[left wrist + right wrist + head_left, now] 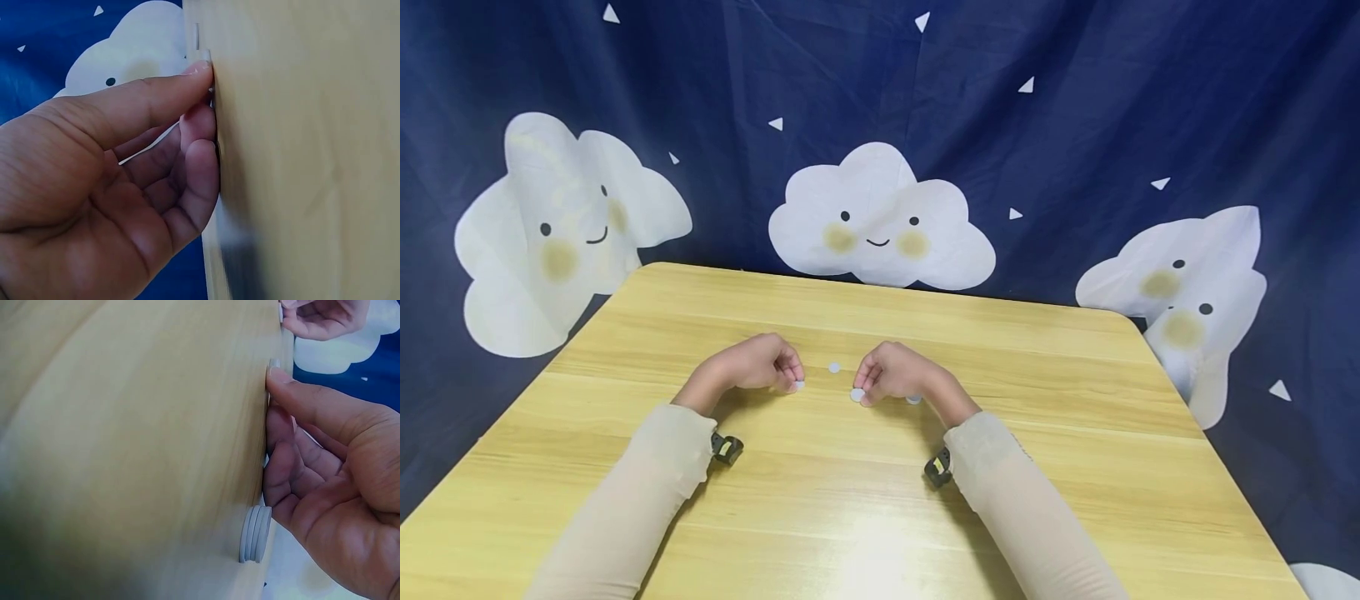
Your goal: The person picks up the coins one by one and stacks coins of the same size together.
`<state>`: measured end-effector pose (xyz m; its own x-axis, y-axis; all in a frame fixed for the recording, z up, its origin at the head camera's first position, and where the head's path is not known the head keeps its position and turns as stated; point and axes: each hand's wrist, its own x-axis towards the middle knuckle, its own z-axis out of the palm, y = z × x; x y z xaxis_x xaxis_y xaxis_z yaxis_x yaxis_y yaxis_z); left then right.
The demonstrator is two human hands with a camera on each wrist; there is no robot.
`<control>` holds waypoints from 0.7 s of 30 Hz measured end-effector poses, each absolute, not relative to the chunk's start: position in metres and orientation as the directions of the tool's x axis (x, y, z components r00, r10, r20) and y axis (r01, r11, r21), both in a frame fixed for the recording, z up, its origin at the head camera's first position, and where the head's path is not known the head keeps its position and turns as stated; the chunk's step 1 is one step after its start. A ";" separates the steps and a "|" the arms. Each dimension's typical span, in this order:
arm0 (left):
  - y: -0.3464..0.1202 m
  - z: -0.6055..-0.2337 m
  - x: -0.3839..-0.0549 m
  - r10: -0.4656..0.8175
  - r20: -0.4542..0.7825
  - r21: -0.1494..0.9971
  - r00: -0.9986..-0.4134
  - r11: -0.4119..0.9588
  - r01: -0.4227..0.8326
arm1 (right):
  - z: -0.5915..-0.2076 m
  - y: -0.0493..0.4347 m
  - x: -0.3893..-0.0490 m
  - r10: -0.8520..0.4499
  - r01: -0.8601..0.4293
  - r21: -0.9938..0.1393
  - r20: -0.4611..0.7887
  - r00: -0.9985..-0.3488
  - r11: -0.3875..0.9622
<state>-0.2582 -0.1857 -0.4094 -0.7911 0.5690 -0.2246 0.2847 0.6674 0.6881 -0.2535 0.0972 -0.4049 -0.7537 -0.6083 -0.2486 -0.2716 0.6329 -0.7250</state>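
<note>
My left hand [765,362] is low over the wooden table [820,517], pinching a small white disc [800,384] at its fingertips. In the left wrist view the thumb lies along the disc's edge [205,55], right at the tabletop. To the right, my right hand [895,371] pinches another white disc [857,395] between thumb and fingers, also down at table level. A third disc [834,367] lies flat between the two hands, slightly farther back. Beside the right hand's little-finger side stands a short stack of white discs [255,534], partly hidden by that hand in the head view.
A dark blue curtain [722,75] printed with white clouds [880,196] hangs behind the table's far edge. Small black wrist cameras [727,450] sit at both sleeve cuffs. Light glares off the near part of the tabletop.
</note>
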 end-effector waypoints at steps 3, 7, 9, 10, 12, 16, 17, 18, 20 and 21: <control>-0.187 -0.409 -0.257 0.566 -0.224 0.681 -0.793 0.673 0.289 | -0.405 0.096 -0.253 -0.610 -0.274 -0.721 -0.252 -0.751 0.636; -0.187 -0.409 -0.257 0.562 -0.226 0.672 -0.795 0.681 0.290 | -0.405 0.096 -0.253 -0.613 -0.280 -0.718 -0.253 -0.749 0.637; -0.186 -0.409 -0.257 0.563 -0.226 0.671 -0.795 0.682 0.291 | -0.405 0.097 -0.254 -0.618 -0.283 -0.722 -0.249 -0.746 0.632; -0.187 -0.410 -0.257 0.562 -0.226 0.671 -0.796 0.682 0.291 | -0.406 0.097 -0.254 -0.621 -0.284 -0.723 -0.248 -0.744 0.629; -0.187 -0.410 -0.257 0.563 -0.226 0.672 -0.795 0.681 0.292 | -0.406 0.097 -0.255 -0.626 -0.286 -0.727 -0.246 -0.740 0.624; -0.186 -0.409 -0.257 0.569 -0.220 0.677 -0.792 0.674 0.296 | -0.405 0.098 -0.255 -0.629 -0.285 -0.731 -0.246 -0.737 0.620; -0.186 -0.409 -0.257 0.570 -0.219 0.678 -0.792 0.672 0.296 | -0.405 0.098 -0.255 -0.630 -0.284 -0.732 -0.247 -0.737 0.619; -0.186 -0.409 -0.257 0.570 -0.219 0.679 -0.792 0.672 0.295 | -0.404 0.099 -0.254 -0.631 -0.285 -0.733 -0.246 -0.736 0.618; -0.185 -0.408 -0.256 0.569 -0.220 0.680 -0.792 0.672 0.293 | -0.404 0.099 -0.254 -0.636 -0.289 -0.734 -0.244 -0.732 0.615; -0.185 -0.407 -0.256 0.569 -0.222 0.679 -0.792 0.673 0.293 | -0.404 0.100 -0.254 -0.639 -0.293 -0.734 -0.242 -0.730 0.613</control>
<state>-0.2560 -0.1848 -0.4074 -0.7919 0.5691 -0.2215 0.2934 0.6727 0.6792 -0.2540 0.0998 -0.4037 -0.7300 -0.6391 -0.2420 -0.2933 0.6128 -0.7338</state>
